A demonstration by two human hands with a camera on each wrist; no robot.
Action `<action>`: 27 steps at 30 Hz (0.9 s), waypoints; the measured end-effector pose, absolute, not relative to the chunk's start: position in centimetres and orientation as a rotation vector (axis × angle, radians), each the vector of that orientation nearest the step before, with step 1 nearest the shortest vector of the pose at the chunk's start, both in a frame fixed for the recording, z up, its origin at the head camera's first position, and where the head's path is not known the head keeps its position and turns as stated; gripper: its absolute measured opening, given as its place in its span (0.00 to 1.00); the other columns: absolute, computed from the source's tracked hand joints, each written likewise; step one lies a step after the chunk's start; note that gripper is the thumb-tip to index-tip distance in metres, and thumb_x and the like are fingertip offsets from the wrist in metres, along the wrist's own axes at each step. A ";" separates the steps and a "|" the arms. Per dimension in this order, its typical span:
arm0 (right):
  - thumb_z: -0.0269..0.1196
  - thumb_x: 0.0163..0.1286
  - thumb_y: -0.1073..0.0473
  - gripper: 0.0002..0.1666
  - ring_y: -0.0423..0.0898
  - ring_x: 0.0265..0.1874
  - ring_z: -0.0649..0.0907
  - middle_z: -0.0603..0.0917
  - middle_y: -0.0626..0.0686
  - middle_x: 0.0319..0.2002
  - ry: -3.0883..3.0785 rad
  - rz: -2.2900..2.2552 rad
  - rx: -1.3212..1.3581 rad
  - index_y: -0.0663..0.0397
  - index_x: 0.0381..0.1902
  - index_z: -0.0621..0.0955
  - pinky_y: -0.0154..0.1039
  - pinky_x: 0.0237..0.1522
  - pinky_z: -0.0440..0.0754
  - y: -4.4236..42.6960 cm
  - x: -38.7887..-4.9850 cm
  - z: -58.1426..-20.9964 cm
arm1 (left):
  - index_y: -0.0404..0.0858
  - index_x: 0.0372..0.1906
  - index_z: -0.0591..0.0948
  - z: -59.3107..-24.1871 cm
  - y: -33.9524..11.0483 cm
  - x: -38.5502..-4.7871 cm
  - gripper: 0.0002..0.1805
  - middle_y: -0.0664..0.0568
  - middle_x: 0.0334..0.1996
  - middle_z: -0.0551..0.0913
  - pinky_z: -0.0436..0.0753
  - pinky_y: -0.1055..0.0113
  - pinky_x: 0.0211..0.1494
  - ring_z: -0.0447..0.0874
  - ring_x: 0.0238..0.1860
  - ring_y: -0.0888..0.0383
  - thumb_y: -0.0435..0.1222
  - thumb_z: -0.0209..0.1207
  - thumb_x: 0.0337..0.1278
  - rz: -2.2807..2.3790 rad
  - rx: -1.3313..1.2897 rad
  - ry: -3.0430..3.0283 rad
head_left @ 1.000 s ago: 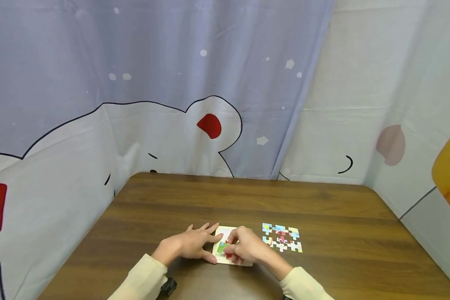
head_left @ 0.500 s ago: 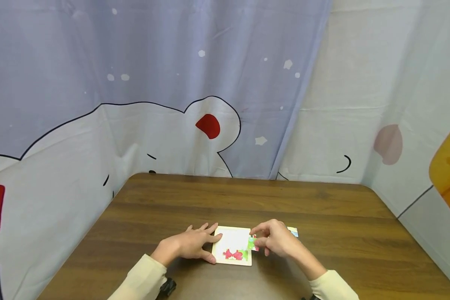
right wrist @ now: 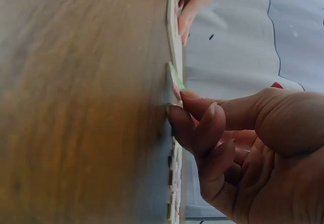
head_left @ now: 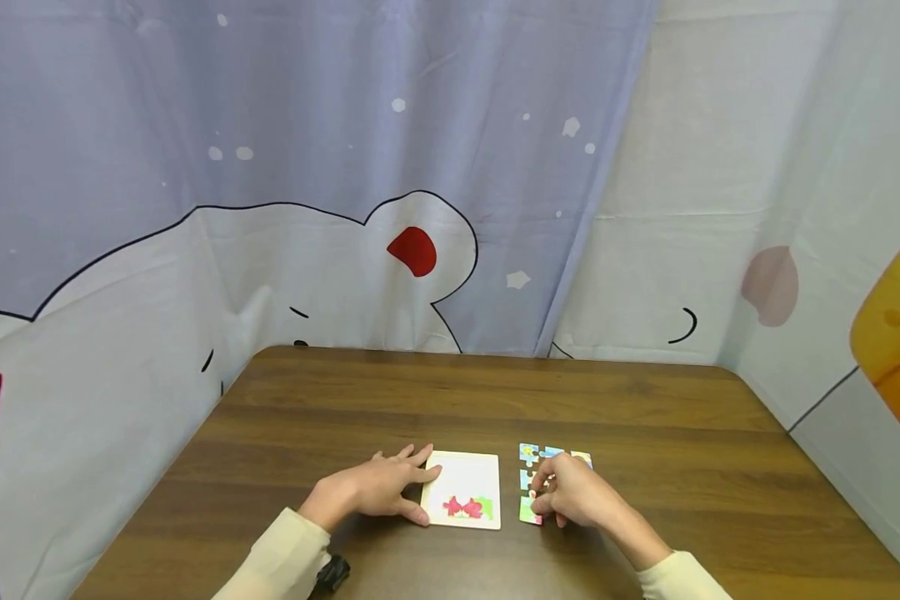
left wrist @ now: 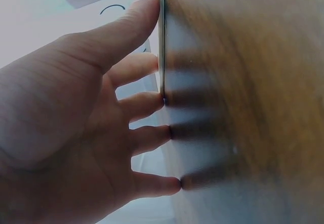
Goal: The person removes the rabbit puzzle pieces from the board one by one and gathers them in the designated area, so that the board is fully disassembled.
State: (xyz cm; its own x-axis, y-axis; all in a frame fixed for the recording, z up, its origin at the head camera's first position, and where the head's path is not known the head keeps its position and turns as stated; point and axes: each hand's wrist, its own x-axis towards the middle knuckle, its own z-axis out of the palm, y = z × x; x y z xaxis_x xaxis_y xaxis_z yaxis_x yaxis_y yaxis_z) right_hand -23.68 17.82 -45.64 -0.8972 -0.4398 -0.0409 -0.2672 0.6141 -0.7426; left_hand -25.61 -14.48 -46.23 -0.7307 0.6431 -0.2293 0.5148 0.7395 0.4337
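My left hand [head_left: 378,487] lies with fingers spread at the left edge of a pale square puzzle board [head_left: 461,477]; its thumb and forefinger touch the rim. Red and green pieces [head_left: 465,507] show along the board's near side. Right of the board, my right hand [head_left: 576,493] pinches a green and pink jigsaw piece [head_left: 527,510] between thumb and fingers. In the right wrist view this piece [right wrist: 175,82] looks tilted, one edge close to the table. Several blue jigsaw pieces [head_left: 528,452] lie just beyond, partly covered by that hand.
Everything sits on a brown wooden table [head_left: 390,400] with rounded far corners. A printed curtain [head_left: 330,267] hangs behind and along both sides. A black band [head_left: 333,573] is near the left sleeve.
My right hand has carried the green and pink piece off the board, rightward and then towards the near side of the loose pieces. The left hand has stayed at the board's edge.
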 end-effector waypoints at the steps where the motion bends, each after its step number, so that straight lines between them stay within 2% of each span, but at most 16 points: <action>1: 0.68 0.55 0.74 0.07 0.38 0.07 0.75 0.83 0.50 0.15 2.622 -1.152 -0.587 0.60 0.30 0.82 0.34 0.15 0.73 17.8 -23.7 -45.7 | 0.45 0.76 0.67 -46.3 -14.5 -25.6 0.45 0.43 0.79 0.50 0.52 0.28 0.68 0.45 0.78 0.38 0.58 0.63 0.55 0.492 0.891 2.573; 11: 0.72 0.56 0.72 0.08 0.41 0.07 0.77 0.83 0.48 0.14 2.665 -1.122 -0.581 0.61 0.32 0.84 0.35 0.17 0.76 17.9 -23.9 -46.2 | 0.45 0.76 0.67 -46.2 -14.4 -25.5 0.45 0.43 0.79 0.49 0.51 0.27 0.68 0.44 0.78 0.38 0.59 0.63 0.56 0.488 0.890 2.571; 17: 0.79 0.50 0.65 0.14 0.41 0.09 0.78 0.79 0.47 0.12 2.689 -1.039 -0.590 0.58 0.30 0.83 0.35 0.20 0.76 17.9 -23.8 -46.0 | 0.46 0.76 0.67 -46.2 -14.4 -25.5 0.44 0.43 0.79 0.49 0.51 0.27 0.67 0.44 0.78 0.38 0.59 0.63 0.56 0.487 0.889 2.569; 20: 0.81 0.45 0.66 0.17 0.42 0.10 0.78 0.78 0.46 0.13 2.678 -1.037 -0.585 0.59 0.29 0.82 0.36 0.20 0.77 17.9 -23.7 -46.0 | 0.45 0.76 0.67 -46.3 -14.4 -25.5 0.44 0.43 0.79 0.50 0.51 0.27 0.67 0.44 0.78 0.38 0.59 0.63 0.56 0.487 0.893 2.569; 27: 0.81 0.45 0.68 0.17 0.42 0.10 0.79 0.78 0.46 0.14 2.681 -1.044 -0.593 0.59 0.29 0.82 0.36 0.17 0.77 18.1 -23.7 -46.1 | 0.45 0.76 0.67 -46.2 -14.4 -25.4 0.44 0.42 0.79 0.50 0.51 0.27 0.67 0.44 0.78 0.38 0.59 0.63 0.56 0.494 0.896 2.572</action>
State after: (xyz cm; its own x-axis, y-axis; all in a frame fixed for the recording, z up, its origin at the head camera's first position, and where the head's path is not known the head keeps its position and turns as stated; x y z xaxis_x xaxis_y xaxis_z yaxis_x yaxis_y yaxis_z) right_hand -23.72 18.06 -46.11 -0.8986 -0.4367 -0.0428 -0.2928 0.6693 -0.6828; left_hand -25.43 -14.44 -46.24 -0.7287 0.6459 -0.2275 0.5158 0.7362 0.4381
